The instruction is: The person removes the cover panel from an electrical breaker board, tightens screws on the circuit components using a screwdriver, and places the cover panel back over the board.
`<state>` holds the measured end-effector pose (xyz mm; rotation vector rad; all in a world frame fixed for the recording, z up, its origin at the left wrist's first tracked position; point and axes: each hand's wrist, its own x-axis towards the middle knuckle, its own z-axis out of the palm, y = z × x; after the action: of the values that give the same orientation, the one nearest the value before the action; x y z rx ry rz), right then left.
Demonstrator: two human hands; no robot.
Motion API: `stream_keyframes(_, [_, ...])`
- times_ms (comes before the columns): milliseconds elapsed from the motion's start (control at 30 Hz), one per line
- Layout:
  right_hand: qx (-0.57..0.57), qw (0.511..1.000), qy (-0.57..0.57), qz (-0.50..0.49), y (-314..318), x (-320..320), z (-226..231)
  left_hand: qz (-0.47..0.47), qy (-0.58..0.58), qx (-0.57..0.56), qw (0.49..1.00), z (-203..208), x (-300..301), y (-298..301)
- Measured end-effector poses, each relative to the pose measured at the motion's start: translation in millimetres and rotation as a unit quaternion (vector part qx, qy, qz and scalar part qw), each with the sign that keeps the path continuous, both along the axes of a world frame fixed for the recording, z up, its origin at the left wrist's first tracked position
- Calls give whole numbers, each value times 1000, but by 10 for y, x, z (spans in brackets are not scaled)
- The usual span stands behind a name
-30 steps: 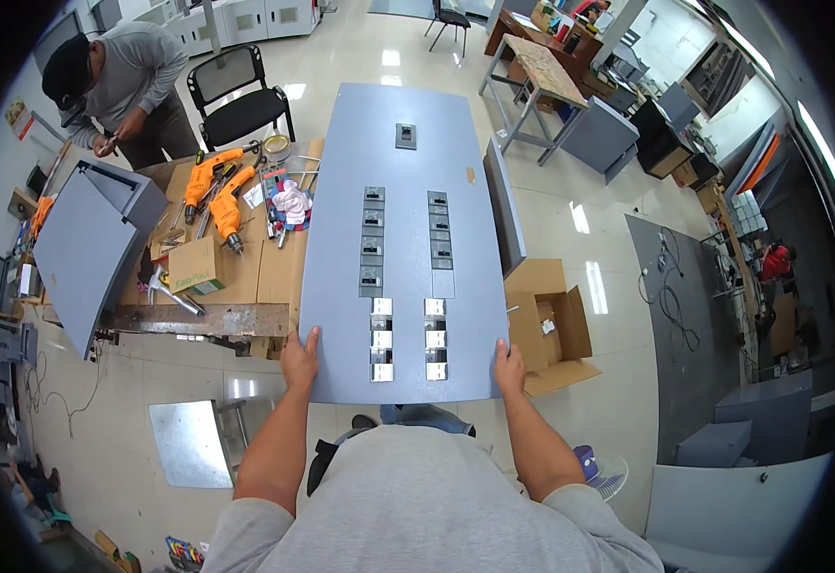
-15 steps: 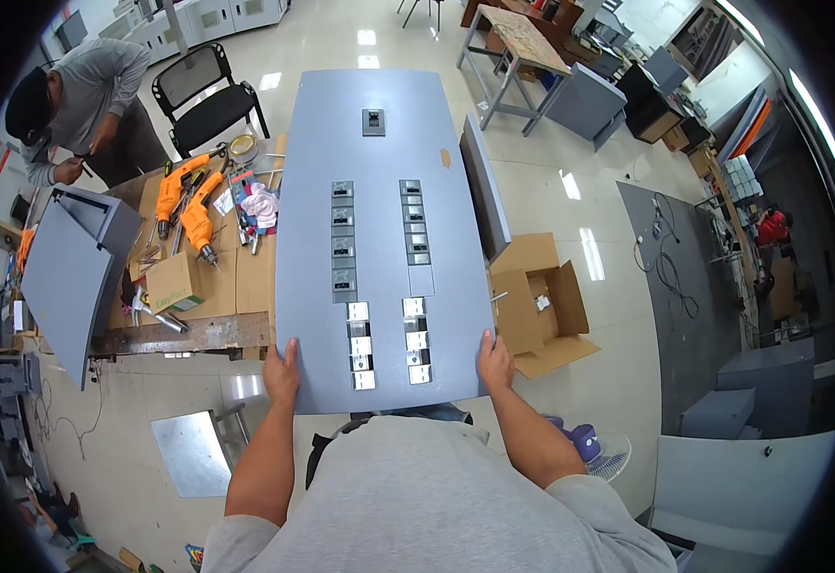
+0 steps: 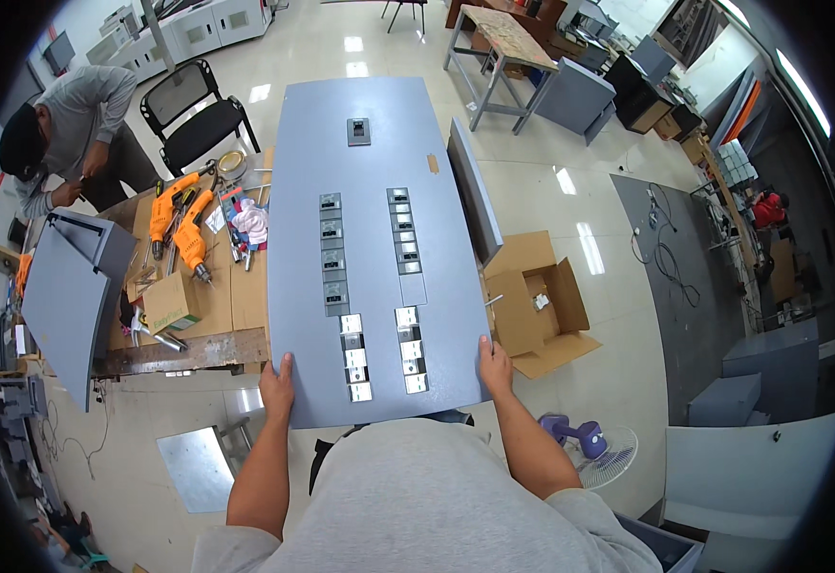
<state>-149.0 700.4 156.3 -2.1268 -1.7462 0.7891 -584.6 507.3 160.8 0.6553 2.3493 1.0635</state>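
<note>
A long grey metal panel (image 3: 370, 172) reaches away from my waist, its left edge along the workbench. My left hand (image 3: 277, 390) grips its near left edge, and my right hand (image 3: 496, 368) grips the near right edge. Both thumbs show near the panel's top; the fingers are mostly hidden at its sides. One black circuit breaker (image 3: 358, 132) sits near the far end. Two columns of dark breakers, on the left (image 3: 332, 256) and on the right (image 3: 402, 232), fill its middle. Below each column are shiny pieces, on the left (image 3: 354, 359) and on the right (image 3: 411, 350).
At left, orange drills (image 3: 191, 239) and a small carton (image 3: 171, 303) lie on the workbench (image 3: 198, 355), near another person (image 3: 88, 124). A grey metal piece (image 3: 475, 196) stands along the panel's right side. Right of me are an open cardboard box (image 3: 523, 286) and a fan (image 3: 609, 456).
The whole view has shifted slightly, with the panel, bench and far furniture appearing a little lower and further left. My hands keep their hold on the panel's edges.
</note>
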Motion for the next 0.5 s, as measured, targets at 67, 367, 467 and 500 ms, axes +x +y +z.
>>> stream_keyframes(67, [-45, 999, 12, 16, 0, -115, 130, 12, 3, -16, 1000, -2, -45, -81])
stream_keyframes(367, [-20, 1000, 10, 13, 11, -46, 47, 4, 3, -22, 1000, 37, -32, -41])
stream_keyframes(467, [5, 1000, 11, 8, 0, 12, -31, 7, -3, -30, 1000, 67, 5, 0])
stream_keyframes(500, [4, 1000, 12, 10, 0, -1, -28, 8, -2, -30, 1000, 49, -8, -11])
